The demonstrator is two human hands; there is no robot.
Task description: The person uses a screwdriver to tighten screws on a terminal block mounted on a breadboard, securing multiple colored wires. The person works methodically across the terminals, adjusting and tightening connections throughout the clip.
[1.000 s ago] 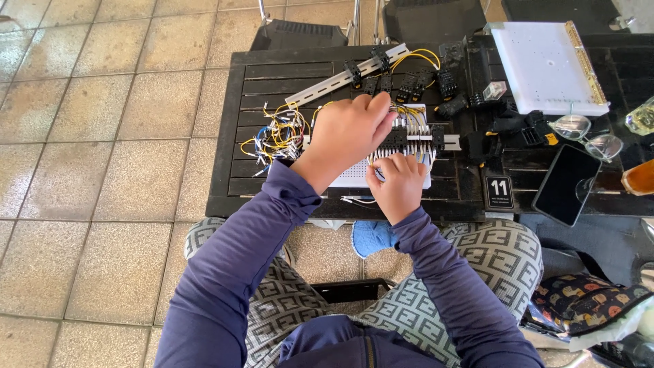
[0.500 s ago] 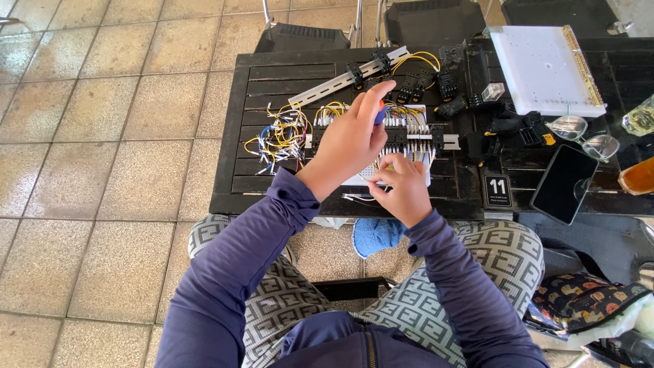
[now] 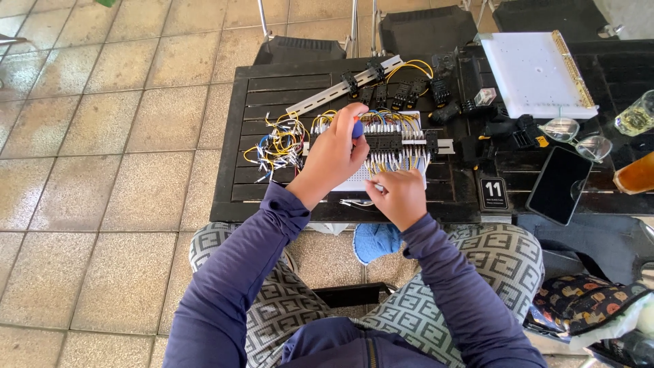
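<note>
A white perforated board (image 3: 409, 122) with black relay sockets (image 3: 385, 142) and yellow wiring lies on the dark slatted table (image 3: 272, 95). My left hand (image 3: 334, 155) is closed around a screwdriver with a blue and red handle (image 3: 356, 127), held over the board's left part. My right hand (image 3: 400, 195) rests at the board's near edge, fingertips pinched on the wire ends below the sockets. What the fingers pinch is hidden.
A bundle of loose yellow wires (image 3: 276, 144) lies left of the board. A metal rail (image 3: 340, 86), spare black sockets (image 3: 437, 90), a white panel (image 3: 535, 71), eyeglasses (image 3: 576, 137), a phone (image 3: 559, 184), a number placard (image 3: 492, 193) and two drinks (image 3: 636, 116) occupy the table.
My left hand has shifted left and turned, so the screwdriver's blue handle now shows above the fingers. The right hand stays at the board's near edge.
</note>
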